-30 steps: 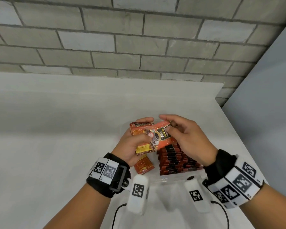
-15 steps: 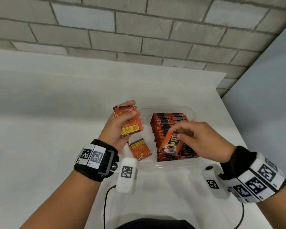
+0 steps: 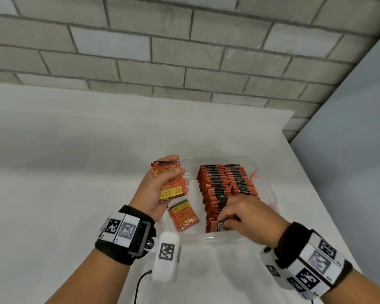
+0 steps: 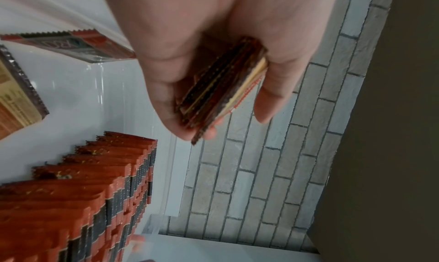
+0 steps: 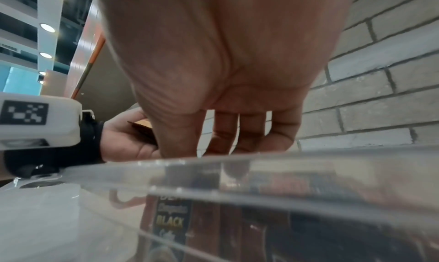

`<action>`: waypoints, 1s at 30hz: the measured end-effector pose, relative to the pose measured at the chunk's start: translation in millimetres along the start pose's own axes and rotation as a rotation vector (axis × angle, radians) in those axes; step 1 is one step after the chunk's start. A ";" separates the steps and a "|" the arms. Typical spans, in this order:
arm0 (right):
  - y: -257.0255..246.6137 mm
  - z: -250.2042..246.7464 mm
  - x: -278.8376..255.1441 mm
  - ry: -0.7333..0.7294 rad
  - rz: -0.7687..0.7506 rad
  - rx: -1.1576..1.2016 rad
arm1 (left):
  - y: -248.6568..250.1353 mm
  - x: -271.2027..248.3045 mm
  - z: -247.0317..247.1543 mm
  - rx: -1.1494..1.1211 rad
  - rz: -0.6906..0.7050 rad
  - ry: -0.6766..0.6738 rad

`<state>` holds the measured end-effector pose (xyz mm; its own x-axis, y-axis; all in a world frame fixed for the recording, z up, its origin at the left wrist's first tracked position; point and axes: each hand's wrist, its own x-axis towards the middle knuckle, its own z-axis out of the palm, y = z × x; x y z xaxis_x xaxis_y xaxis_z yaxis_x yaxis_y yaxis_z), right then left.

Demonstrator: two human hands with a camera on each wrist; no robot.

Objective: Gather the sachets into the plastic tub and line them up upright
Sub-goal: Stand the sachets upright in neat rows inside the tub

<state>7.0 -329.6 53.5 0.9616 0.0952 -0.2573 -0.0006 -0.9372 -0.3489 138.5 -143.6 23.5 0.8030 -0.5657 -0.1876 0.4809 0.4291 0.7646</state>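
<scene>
A clear plastic tub (image 3: 266,178) sits on the white table. Inside it, two rows of red-and-black sachets (image 3: 224,185) stand upright, also seen in the left wrist view as the sachet rows (image 4: 78,191). My left hand (image 3: 162,189) grips a small stack of sachets (image 3: 170,182) above the tub's left side; the stack's edges (image 4: 221,91) show between thumb and fingers. One loose sachet (image 3: 183,215) lies flat on the tub floor. My right hand (image 3: 244,216) pinches a sachet (image 3: 221,226) standing at the near end of the row, seen through the tub wall as the front sachet (image 5: 170,223).
The white table (image 3: 75,172) spreads wide to the left of the tub. A grey brick wall (image 3: 184,51) runs along the back, and a plain grey panel (image 3: 349,150) closes the right side.
My right hand took one sachet from the left hand's stack, carried it down to the near end of the row and now holds it upright there. The left hand moved left with the stack.
</scene>
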 end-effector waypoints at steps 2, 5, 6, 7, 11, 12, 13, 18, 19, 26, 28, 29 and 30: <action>-1.0 -1.3 2.1 0.006 0.023 -0.001 | 1.3 0.0 3.7 0.000 0.001 -0.013; -2.3 -2.4 5.5 -0.026 0.053 -0.005 | 1.8 -0.8 8.0 -0.006 -0.013 -0.009; -2.1 -1.8 6.7 -0.041 0.062 -0.014 | 2.1 -1.2 9.0 -0.016 -0.022 -0.005; -1.9 -1.3 7.5 -0.050 0.066 -0.025 | 2.1 -1.5 9.7 -0.025 -0.031 0.003; -0.9 -1.0 10.4 -0.067 0.108 -0.007 | 2.8 -1.7 12.0 -0.032 -0.037 0.008; -0.6 -1.4 11.0 -0.070 0.121 0.001 | 2.8 -1.7 12.5 -0.034 -0.036 -0.001; -1.0 -2.0 11.5 -0.074 0.131 0.007 | 2.8 -1.7 13.0 -0.039 -0.035 -0.009; 1.3 -3.9 12.2 -0.107 0.152 0.050 | 0.9 -3.6 15.0 -0.065 -0.067 -0.022; 2.1 -4.5 11.7 -0.117 0.155 0.054 | 0.6 -4.1 14.0 -0.059 -0.079 -0.021; 7.3 -16.2 2.7 -0.164 0.146 0.173 | 2.3 -6.7 14.1 0.055 -0.086 -0.088; 2.8 -22.2 2.0 -0.037 0.120 0.283 | 1.5 -6.0 15.3 0.064 -0.087 -0.113; -1.2 -24.6 2.3 0.060 0.113 0.343 | 0.7 -6.0 15.9 0.067 -0.093 -0.130; -5.9 -27.0 3.3 0.154 0.110 0.400 | 0.0 -6.0 16.9 0.070 -0.098 -0.149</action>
<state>17.6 -332.9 79.0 0.9797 -0.0771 -0.1853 -0.1817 -0.7326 -0.6559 127.8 -152.1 35.0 0.6899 -0.7027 -0.1738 0.5243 0.3195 0.7893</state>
